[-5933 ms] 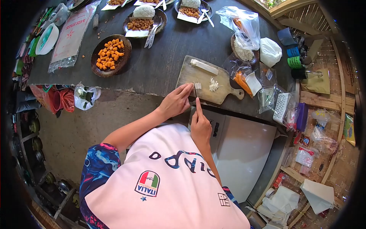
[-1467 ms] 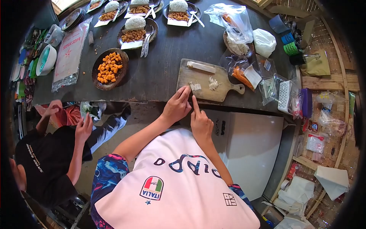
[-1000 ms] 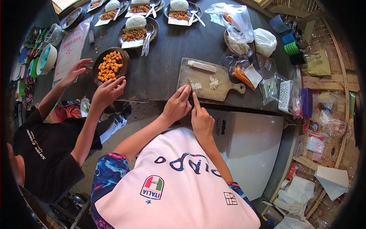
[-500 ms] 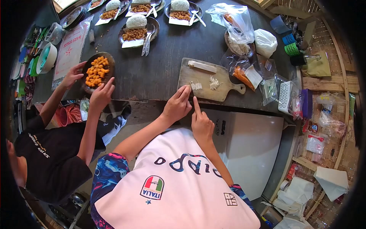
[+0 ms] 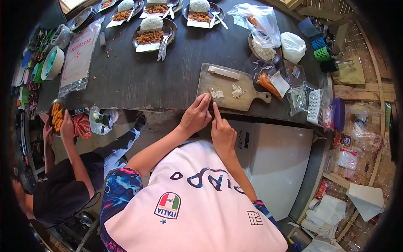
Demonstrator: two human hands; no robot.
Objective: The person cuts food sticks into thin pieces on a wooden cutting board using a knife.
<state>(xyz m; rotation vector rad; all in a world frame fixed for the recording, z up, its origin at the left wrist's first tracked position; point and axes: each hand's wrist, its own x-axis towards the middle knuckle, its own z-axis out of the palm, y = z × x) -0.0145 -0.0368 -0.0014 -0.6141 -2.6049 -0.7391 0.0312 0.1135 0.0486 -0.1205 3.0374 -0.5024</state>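
Note:
On the table's near edge lies a wooden cutting board (image 5: 224, 93) with a handle at its right. A row of short pale sticks like toothpicks (image 5: 217, 93) and a looser pile of sticks (image 5: 237, 90) rest on it, with a long narrow white box (image 5: 224, 73) behind them. My left hand (image 5: 195, 113) is at the board's front left corner, fingers pressed together by the row; whatever they pinch is too small to make out. Beside it, my right hand (image 5: 223, 133) points its index finger toward the left fingertips, other fingers curled, nothing visible in it.
Several plates of rice (image 5: 151, 23) and brown food stand at the back. A rice plate (image 5: 263, 51), plastic bags (image 5: 293, 46) and a white basket (image 5: 315, 106) are at the right. A co-worker's hands (image 5: 67, 126) hold a plate of orange pieces (image 5: 57, 117) at the left.
The co-worker has taken the plate of orange pieces off the table, down and left toward their body, and tilted it. My hands have barely moved at the board.

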